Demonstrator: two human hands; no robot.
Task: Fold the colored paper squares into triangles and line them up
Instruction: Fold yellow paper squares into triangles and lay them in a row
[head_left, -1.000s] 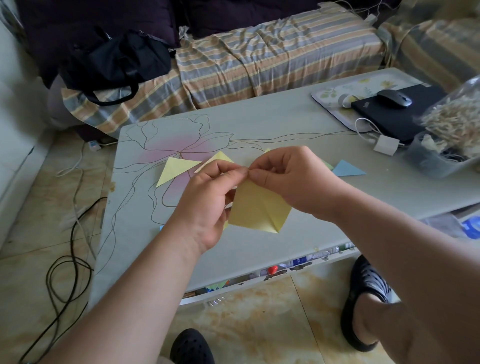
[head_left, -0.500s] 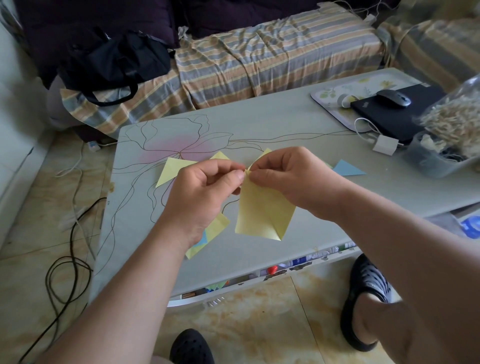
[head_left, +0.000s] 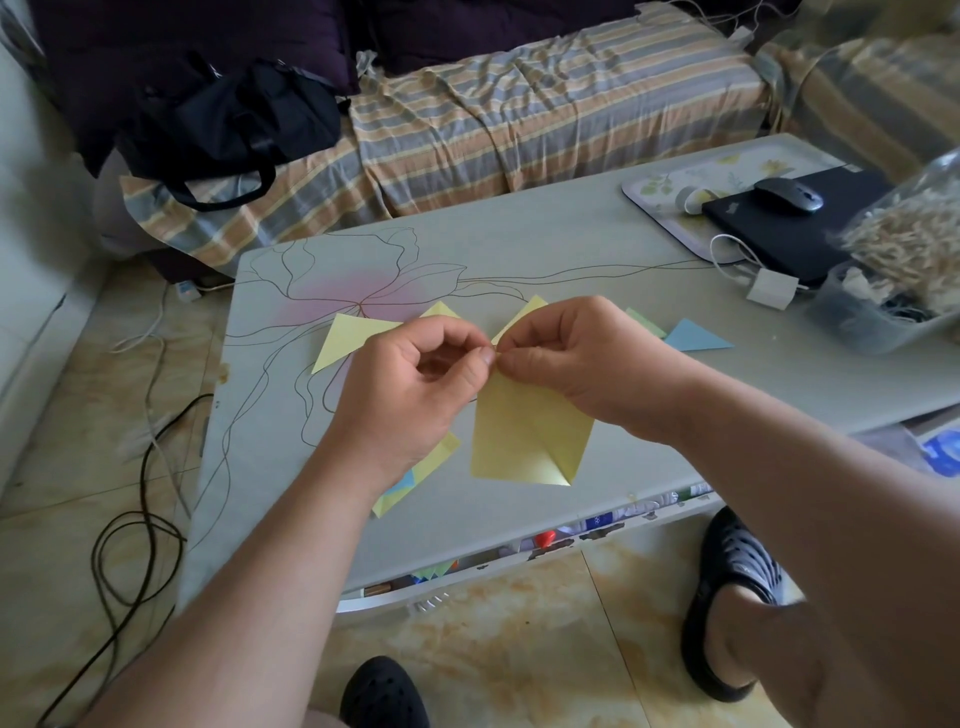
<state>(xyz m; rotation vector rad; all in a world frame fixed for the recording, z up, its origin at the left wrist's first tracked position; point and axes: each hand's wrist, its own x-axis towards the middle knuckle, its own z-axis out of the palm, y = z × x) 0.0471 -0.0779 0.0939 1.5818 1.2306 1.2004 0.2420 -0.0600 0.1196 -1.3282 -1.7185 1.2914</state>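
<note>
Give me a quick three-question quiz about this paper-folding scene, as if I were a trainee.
1. True or false: both hands pinch the yellow paper at the same top corner.
2. What colour is the folded triangle lying farthest toward the right of the table?
3. What rests on the black laptop: A a cup, B a computer mouse, C scissors?

Key:
1. True: left hand and right hand meet fingertip to fingertip there.
2. Blue.
3. B.

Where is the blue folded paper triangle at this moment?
In the head view, the blue folded paper triangle lies flat on the grey table, right of the right hand, beside a green paper piece and short of the clear plastic tub.
</note>
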